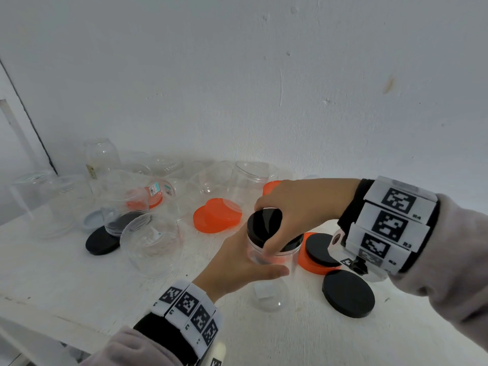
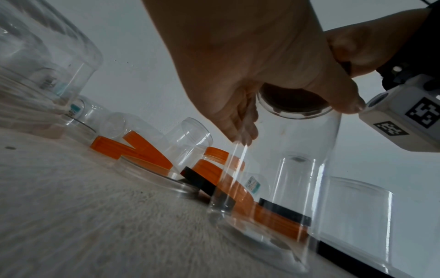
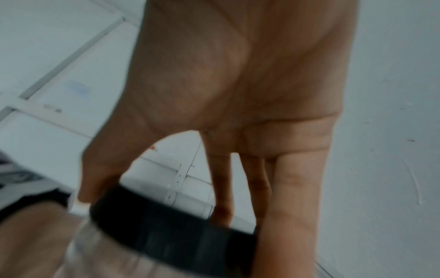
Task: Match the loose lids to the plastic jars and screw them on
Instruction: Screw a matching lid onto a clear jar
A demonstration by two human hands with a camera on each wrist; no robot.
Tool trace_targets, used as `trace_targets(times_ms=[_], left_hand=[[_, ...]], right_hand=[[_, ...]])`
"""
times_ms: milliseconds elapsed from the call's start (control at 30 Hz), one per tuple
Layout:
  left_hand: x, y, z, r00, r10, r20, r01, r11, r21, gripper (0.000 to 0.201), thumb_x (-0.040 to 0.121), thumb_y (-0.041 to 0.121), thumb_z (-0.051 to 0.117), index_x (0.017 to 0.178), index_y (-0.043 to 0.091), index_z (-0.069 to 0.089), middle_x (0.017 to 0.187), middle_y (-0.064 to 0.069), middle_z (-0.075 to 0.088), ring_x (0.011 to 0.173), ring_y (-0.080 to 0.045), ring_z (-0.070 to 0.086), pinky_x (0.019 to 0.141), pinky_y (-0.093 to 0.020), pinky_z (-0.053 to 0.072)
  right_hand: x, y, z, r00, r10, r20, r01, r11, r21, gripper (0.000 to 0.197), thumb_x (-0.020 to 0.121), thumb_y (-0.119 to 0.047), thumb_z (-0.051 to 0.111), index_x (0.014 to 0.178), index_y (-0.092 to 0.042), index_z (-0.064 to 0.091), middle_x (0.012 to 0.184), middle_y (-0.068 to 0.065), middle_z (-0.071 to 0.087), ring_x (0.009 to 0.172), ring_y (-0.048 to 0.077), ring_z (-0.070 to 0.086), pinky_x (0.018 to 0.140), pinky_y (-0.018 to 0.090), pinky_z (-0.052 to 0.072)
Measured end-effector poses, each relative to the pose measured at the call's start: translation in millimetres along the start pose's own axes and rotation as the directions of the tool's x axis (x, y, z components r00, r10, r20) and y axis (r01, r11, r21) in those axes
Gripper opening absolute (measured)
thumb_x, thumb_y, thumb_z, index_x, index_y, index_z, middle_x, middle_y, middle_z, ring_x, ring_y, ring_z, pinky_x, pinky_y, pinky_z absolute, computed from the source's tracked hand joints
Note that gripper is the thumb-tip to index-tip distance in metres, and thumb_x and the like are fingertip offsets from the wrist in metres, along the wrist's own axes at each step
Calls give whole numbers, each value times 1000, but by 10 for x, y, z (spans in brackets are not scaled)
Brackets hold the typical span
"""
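On the counter [image 1: 79, 281] near the front edge, clear jar [image 1: 269, 260] gripped by left hand [image 1: 237, 262], black lid [image 1: 266, 223] pinched by right hand [image 1: 301, 207]; light, slick, thin-walled plastic, probably best held low around the body.

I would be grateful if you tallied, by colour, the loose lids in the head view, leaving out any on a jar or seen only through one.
Black lids: 3
Orange lids: 4
Grey-blue lid: 1
Total: 8
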State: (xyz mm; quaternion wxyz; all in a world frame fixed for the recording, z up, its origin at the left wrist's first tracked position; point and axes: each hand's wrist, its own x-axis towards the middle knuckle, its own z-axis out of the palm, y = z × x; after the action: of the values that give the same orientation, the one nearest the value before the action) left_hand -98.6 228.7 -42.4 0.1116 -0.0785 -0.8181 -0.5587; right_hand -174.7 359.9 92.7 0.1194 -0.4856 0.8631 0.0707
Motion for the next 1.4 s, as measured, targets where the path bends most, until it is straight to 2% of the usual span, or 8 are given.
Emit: trace_targets(times_ms=[100, 267, 367, 533, 733, 1067, 1267, 1400], left_hand=[[4, 4, 4, 1000, 3, -14, -3, 1000, 17, 74, 59, 41, 87, 121, 48, 46, 115, 31, 61, 108, 9, 57, 82, -3, 43], [12, 9, 14, 1000, 2, -26, -2, 1000, 1, 76, 57, 44, 87, 122, 45, 47, 115, 30, 62, 107, 8, 58, 81, -4, 44], [13, 15, 13, 1000, 5, -22, -5, 1000, -1, 76, 58, 42, 87, 123, 46, 46, 116, 30, 62, 108, 7, 58, 82, -5, 44], [12, 10, 5, 1000, -1, 5, 1, 1000, -4, 76, 63, 34, 87, 125, 44, 45, 118, 30, 61, 111, 8, 56, 83, -4, 43], [8, 9, 12, 1000, -2, 2, 2, 1000, -24, 80, 56, 43, 86, 126, 42, 46, 117, 27, 62, 111, 4, 58, 86, -8, 46], [13, 19, 16, 1000, -5, 10, 5, 1000, -21, 79, 59, 40, 86, 127, 43, 45, 118, 27, 62, 111, 6, 58, 84, -6, 45], [15, 17, 10, 1000, -2, 26, 3, 1000, -26, 78, 64, 33, 87, 130, 39, 46, 120, 23, 62, 114, 2, 57, 87, -7, 44], [16, 10, 15, 1000, 1, 18, 0, 1000, -20, 76, 66, 28, 88, 129, 40, 46, 120, 23, 62, 114, 3, 57, 87, -6, 43]], right_hand=[[26, 20, 53, 998, 48, -49, -48, 999, -2, 73, 59, -84, 60, 103, -25, 58, 90, -4, 67, 69, 17, 70, 52, 25, 52], [13, 35, -45, 996, -9, 88, 6, 999, 35, 83, 69, -66, 69, 141, -42, 36, 132, -13, 45, 121, 14, 47, 96, 37, 47], [24, 33, -74, 997, -51, 51, 48, 997, 62, 65, 71, -60, 72, 130, -43, 49, 116, -18, 50, 109, 12, 53, 87, 35, 53], [82, -11, 12, 999, 44, -17, -44, 999, 2, 60, 65, -77, 62, 108, -36, 54, 91, -13, 58, 74, 18, 70, 62, 30, 53], [52, -14, -154, 981, -19, 194, 16, 1000, 18, 74, 68, -56, 77, 132, -51, 39, 124, -15, 49, 112, 15, 54, 92, 36, 50], [47, -9, -14, 998, 26, 54, -29, 997, 66, 54, 64, -65, 71, 111, -46, 51, 103, -12, 58, 79, 21, 71, 73, 37, 59], [7, 35, -117, 986, -43, 162, 35, 998, 51, 74, 68, -56, 77, 133, -51, 41, 121, -15, 47, 110, 15, 56, 91, 37, 52], [16, 51, -117, 989, -93, 112, 89, 995, 43, 72, 67, -53, 78, 131, -48, 45, 119, -15, 52, 109, 13, 55, 90, 36, 53]])
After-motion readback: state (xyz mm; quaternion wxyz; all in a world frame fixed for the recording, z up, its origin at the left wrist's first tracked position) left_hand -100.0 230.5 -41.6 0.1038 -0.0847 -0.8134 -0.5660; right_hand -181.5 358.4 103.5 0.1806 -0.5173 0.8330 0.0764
